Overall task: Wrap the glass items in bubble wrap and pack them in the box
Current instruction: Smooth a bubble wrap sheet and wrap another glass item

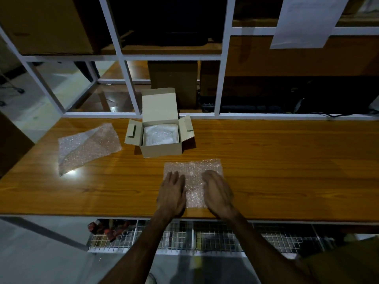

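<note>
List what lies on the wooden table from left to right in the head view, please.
Loose bubble wrap sheet → open cardboard box holding a wrapped bundle → flat bubble wrap sheet under the left hand and right hand.

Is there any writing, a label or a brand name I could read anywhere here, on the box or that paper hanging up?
Nothing here can be read.
White paper sheet hanging on the shelf frame, top right: faint printed lines, too blurred to read.
Open cardboard box on the table: no print shows.
Brown carton on the upper left shelf: a faint mark, unreadable.
Two bubble wrap sheets: plain.

Wooden table (287, 160), white shelf frame (222, 78), hanging paper sheet (307, 19)
</note>
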The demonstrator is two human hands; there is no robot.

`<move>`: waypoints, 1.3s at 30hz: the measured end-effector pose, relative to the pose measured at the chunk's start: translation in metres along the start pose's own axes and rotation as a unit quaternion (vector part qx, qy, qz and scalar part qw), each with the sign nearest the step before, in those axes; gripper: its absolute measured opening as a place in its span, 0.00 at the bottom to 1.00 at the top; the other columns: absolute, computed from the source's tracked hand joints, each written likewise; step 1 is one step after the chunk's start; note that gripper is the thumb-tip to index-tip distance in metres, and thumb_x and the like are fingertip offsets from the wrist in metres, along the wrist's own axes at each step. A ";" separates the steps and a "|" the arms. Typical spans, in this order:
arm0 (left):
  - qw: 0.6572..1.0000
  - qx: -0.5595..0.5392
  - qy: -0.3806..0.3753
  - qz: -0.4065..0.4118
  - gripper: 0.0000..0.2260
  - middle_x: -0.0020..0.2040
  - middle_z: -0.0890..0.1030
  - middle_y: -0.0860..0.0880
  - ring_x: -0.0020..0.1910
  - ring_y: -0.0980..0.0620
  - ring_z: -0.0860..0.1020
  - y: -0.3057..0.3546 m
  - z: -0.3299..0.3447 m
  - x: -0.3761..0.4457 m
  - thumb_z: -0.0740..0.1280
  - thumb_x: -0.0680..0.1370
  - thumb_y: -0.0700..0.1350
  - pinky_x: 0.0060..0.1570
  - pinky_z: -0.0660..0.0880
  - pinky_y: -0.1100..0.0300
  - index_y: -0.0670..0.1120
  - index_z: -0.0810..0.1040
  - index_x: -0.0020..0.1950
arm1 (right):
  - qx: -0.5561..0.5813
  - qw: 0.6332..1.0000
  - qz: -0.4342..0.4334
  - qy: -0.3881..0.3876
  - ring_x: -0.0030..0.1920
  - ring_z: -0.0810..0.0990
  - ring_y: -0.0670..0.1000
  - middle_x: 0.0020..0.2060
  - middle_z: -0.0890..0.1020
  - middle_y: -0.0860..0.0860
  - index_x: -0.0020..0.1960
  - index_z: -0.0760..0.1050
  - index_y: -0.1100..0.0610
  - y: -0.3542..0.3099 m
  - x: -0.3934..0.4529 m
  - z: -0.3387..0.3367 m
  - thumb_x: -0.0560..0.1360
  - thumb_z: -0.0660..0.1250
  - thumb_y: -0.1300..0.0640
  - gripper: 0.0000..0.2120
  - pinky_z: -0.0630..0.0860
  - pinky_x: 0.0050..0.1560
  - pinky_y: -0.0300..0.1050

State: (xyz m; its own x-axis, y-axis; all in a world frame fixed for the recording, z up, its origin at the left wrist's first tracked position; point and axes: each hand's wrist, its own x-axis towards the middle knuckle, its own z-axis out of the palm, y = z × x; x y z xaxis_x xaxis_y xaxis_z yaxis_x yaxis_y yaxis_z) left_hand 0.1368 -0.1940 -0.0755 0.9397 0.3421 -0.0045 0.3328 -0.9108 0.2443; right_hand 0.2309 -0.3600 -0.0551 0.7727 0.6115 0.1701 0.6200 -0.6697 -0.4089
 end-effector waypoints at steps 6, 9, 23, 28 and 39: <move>0.999 0.005 -0.045 0.003 0.29 0.86 0.50 0.40 0.85 0.41 0.48 -0.009 0.000 -0.007 0.44 0.87 0.58 0.84 0.47 0.43 0.46 0.51 0.86 | -0.061 0.991 -0.043 -0.115 0.84 0.49 0.56 0.85 0.51 0.54 0.85 0.51 0.53 -0.011 0.012 0.032 0.87 0.53 0.48 0.29 0.48 0.83 0.56; 0.999 0.005 -0.050 0.007 0.29 0.86 0.43 0.43 0.85 0.43 0.40 -0.012 0.001 -0.008 0.42 0.88 0.59 0.81 0.39 0.47 0.48 0.45 0.87 | -0.094 0.987 -0.005 -0.131 0.84 0.41 0.53 0.84 0.42 0.50 0.85 0.43 0.49 0.002 0.012 0.035 0.86 0.44 0.36 0.33 0.41 0.83 0.55; 0.998 -0.039 -0.026 -0.036 0.34 0.85 0.51 0.40 0.84 0.37 0.49 -0.025 0.002 -0.017 0.43 0.85 0.66 0.83 0.50 0.38 0.46 0.53 0.85 | -0.043 0.991 0.072 -0.105 0.84 0.39 0.53 0.83 0.39 0.47 0.85 0.38 0.45 0.054 0.012 0.014 0.84 0.39 0.33 0.33 0.39 0.82 0.62; 0.979 -0.097 0.131 -0.122 0.20 0.51 0.76 0.44 0.51 0.46 0.72 -0.030 0.003 -0.028 0.53 0.83 0.60 0.53 0.74 0.47 0.44 0.73 0.57 | 0.096 0.980 0.170 0.023 0.72 0.72 0.58 0.73 0.73 0.52 0.80 0.65 0.51 0.055 0.001 0.007 0.83 0.64 0.48 0.26 0.72 0.70 0.61; 0.904 -0.230 0.066 -0.355 0.05 0.43 0.81 0.50 0.51 0.45 0.78 -0.008 -0.014 -0.011 0.69 0.70 0.47 0.61 0.71 0.42 0.53 0.76 0.45 | 0.069 0.962 0.262 0.033 0.45 0.82 0.51 0.46 0.84 0.46 0.64 0.77 0.48 0.044 -0.002 0.000 0.77 0.73 0.53 0.16 0.80 0.45 0.47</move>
State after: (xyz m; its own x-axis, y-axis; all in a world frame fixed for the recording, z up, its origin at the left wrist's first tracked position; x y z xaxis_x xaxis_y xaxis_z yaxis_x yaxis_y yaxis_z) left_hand 0.1229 -0.1866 -0.0636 0.4745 0.8547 -0.2104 0.7515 -0.2689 0.6025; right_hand 0.2570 -0.3907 -0.0730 0.9841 0.1741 -0.0363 0.1230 -0.8137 -0.5681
